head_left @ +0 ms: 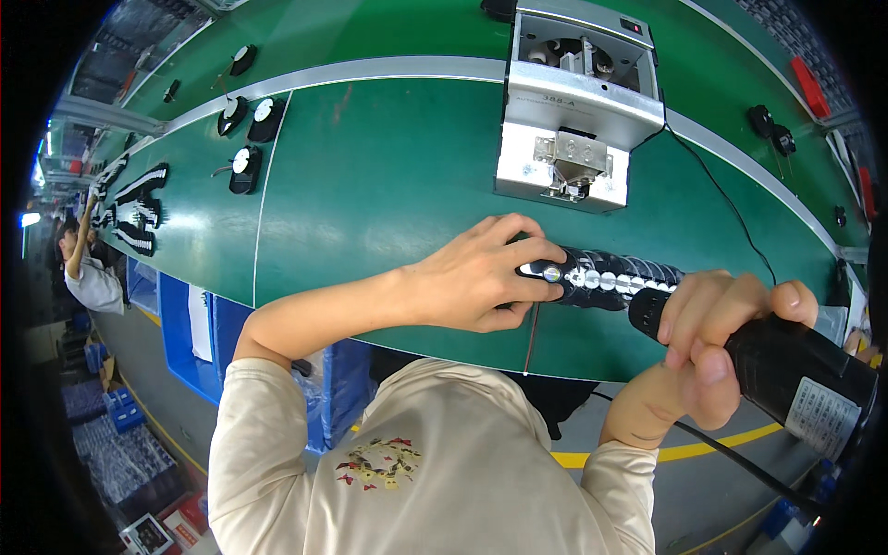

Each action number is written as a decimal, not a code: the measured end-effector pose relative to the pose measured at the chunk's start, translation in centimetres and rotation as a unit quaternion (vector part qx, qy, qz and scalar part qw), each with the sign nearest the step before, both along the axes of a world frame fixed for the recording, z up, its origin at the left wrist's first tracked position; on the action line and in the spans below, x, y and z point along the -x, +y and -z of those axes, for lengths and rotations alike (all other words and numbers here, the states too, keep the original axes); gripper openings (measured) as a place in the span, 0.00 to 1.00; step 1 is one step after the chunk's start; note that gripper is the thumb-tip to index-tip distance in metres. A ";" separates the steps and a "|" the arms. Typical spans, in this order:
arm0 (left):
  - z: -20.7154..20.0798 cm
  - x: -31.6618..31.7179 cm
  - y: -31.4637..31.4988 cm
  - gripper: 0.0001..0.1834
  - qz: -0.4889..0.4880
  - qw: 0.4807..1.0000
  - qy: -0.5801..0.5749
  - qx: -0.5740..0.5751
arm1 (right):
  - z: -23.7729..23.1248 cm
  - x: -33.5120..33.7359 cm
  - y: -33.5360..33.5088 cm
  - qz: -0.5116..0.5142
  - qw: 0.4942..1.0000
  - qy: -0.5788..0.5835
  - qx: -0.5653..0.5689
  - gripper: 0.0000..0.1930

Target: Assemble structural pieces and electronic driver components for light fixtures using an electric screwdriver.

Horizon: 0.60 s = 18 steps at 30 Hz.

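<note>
My left hand [486,273] is closed, with thumb and fingers gripping the left end of a row of black parts [622,276]. Pale, shiny discs run along the middle of that row, which lies on the green workbench [388,185]. A small round metal piece shows between my fingertips. Wrapped in my right hand [726,324] is a black electric screwdriver [800,379] with a pale label on its body. Its ribbed collar points left, close to the row; the tip is hidden from sight.
A silver metal machine [566,129] stands beyond my hands, its black cable [726,180] trailing right. Several black parts with white discs [244,166] sit at the left. Blue bins [190,333] stand below the bench edge. Another person [88,268] works far left.
</note>
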State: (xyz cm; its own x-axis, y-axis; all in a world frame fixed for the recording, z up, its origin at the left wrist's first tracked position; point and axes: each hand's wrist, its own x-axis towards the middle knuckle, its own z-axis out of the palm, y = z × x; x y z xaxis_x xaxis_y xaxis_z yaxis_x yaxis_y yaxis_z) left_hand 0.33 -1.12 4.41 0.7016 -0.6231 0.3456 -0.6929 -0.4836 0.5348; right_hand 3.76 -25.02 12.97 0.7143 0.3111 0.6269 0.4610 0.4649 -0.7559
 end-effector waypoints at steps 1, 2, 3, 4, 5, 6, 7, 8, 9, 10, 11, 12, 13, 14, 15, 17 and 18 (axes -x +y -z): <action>0.2 -0.1 -0.1 0.17 0.005 1.000 -0.008 0.007 | -0.1 0.1 -0.1 0.002 1.000 0.001 0.001 0.35; 0.6 -0.2 -0.2 0.15 0.007 1.000 -0.006 0.022 | -0.2 0.0 -0.2 0.004 1.000 -0.001 -0.001 0.36; 1.2 -0.3 -0.3 0.14 0.009 0.999 -0.004 0.037 | -0.4 -0.3 -0.1 -0.005 1.000 -0.020 0.008 0.35; 1.7 -0.4 -0.5 0.12 0.010 0.999 -0.004 0.053 | -0.6 -0.6 0.0 -0.017 0.999 -0.040 0.016 0.34; 2.2 -0.5 -0.8 0.11 0.008 0.998 -0.007 0.064 | -0.9 -1.5 0.3 -0.040 0.996 -0.078 0.033 0.33; 2.6 -0.4 -1.2 0.10 0.007 0.997 -0.011 0.075 | -1.1 -1.8 1.0 -0.033 0.995 -0.088 0.034 0.32; 2.6 -0.5 -1.4 0.10 0.004 0.996 -0.015 0.086 | -1.5 -2.2 1.5 -0.026 0.994 -0.099 0.034 0.31; 2.7 -0.5 -1.3 0.10 0.002 0.996 -0.013 0.083 | -1.5 -1.9 3.1 0.009 0.996 -0.083 0.017 0.31; 2.7 -0.6 -1.3 0.11 0.000 0.997 -0.011 0.079 | -1.4 -2.3 4.0 0.020 0.997 -0.077 0.000 0.30; 2.7 -0.6 -1.1 0.11 -0.001 0.997 -0.008 0.076 | -1.4 -2.8 4.6 0.036 0.996 -0.074 -0.017 0.30; 2.7 -0.6 -0.9 0.11 0.001 0.997 -0.013 0.071 | -1.3 -3.5 5.3 0.053 0.996 -0.071 -0.029 0.29; 2.9 -0.6 -0.5 0.12 0.002 0.998 -0.017 0.066 | -1.1 -4.0 6.1 0.065 0.995 -0.069 -0.027 0.28; 3.0 -0.4 -0.1 0.12 0.002 0.998 -0.020 0.062 | -1.0 -4.7 6.5 0.069 0.996 -0.059 -0.026 0.27; 3.0 -0.2 0.4 0.12 0.000 0.998 -0.019 0.064 | -0.9 -5.2 7.0 0.071 0.996 -0.049 -0.024 0.27; 2.8 0.0 0.9 0.12 -0.003 0.998 -0.018 0.066 | -1.0 -5.6 7.5 0.072 0.996 -0.041 -0.021 0.26; 2.8 0.0 1.2 0.12 0.000 0.997 -0.017 0.081 | -1.1 -6.1 8.0 0.083 0.996 -0.032 -0.010 0.25; 2.9 -0.1 1.2 0.12 0.004 0.996 -0.020 0.091 | -1.2 -6.3 8.3 0.091 0.995 -0.030 -0.004 0.25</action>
State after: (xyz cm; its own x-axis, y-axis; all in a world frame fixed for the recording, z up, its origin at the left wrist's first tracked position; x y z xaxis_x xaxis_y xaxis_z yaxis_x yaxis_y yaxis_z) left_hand 0.44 0.13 1.49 0.6809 -0.5526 0.4806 -0.7182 -0.3758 0.5856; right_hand 10.08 -16.74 14.15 0.7200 0.1744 0.6717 0.5823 0.3748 -0.7215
